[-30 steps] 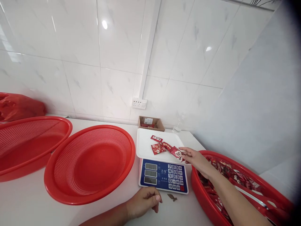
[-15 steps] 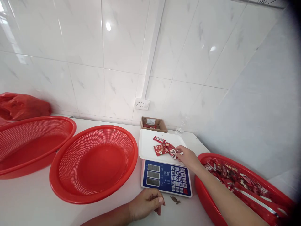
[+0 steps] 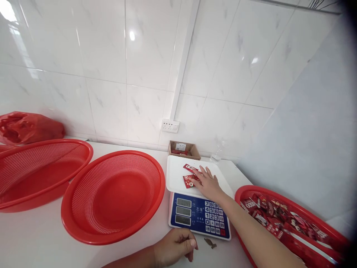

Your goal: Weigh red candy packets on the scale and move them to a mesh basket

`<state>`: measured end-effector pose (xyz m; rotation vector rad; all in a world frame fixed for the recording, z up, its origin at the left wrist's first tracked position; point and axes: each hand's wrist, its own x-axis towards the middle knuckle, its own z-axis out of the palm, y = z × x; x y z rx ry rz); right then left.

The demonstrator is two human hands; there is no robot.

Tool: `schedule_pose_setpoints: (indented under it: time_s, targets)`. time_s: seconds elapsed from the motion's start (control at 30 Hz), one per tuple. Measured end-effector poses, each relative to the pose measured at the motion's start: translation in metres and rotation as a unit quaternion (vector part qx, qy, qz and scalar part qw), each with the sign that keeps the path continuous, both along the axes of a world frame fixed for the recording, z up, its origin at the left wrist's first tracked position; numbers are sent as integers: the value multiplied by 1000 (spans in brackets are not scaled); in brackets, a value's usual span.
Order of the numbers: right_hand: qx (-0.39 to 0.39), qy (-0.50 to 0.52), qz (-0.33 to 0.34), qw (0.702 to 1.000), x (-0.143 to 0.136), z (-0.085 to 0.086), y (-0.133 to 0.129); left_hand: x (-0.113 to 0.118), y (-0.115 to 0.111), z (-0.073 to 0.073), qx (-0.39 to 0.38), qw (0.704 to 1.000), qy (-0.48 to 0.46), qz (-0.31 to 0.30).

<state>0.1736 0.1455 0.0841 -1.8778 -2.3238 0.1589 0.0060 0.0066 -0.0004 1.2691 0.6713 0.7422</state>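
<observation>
Some red packets (image 3: pixel 187 181) lie on the tray (image 3: pixel 174 175), just below the middle of the frame. Over them is the right hand (image 3: pixel 209 186), fingers spread apart; the left hand (image 3: pixel 173 247), bottom middle, has its fingers curled in, near the scale (image 3: pixel 200 219).

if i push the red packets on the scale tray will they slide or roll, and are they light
The red packets are probably light, looking small beside the right hand. They would likely slide rather than roll, lying flattish on the smooth-looking white tray. Stiffness is hard to judge, as the hand partly covers them.
</observation>
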Motion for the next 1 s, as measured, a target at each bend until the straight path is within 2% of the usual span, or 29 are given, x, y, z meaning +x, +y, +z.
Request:
schedule_pose_setpoints:
  time_s: [0.17,0.3,0.5,0.57,0.67,0.8,0.83,0.9,1.0]
  targets:
    - [-50,17,16,998,-15,-4,18,1,-1,-3,7,1000,3,-2]
    - [-46,48,13,998,-19,-6,31,1,1,-8,16,1000,5,-6]
    - [-19,109,17,994,-10,1,24,-1,2,-8,28,999,16,-16]
    - [7,135,-6,991,6,7,17,-2,2,-5,31,999,20,-18]
    - [48,162,-56,984,48,21,3,-4,2,-2,36,999,25,-23]
    - [34,163,-108,980,114,36,-31,-4,2,0,35,998,29,-34]
    - [14,161,-107,981,127,37,-42,-4,1,1,35,998,32,-36]
    - [-84,166,-68,980,147,37,-63,-4,1,2,34,998,36,-38]
    - [-191,170,-39,966,158,28,-89,-4,0,5,37,998,43,-40]
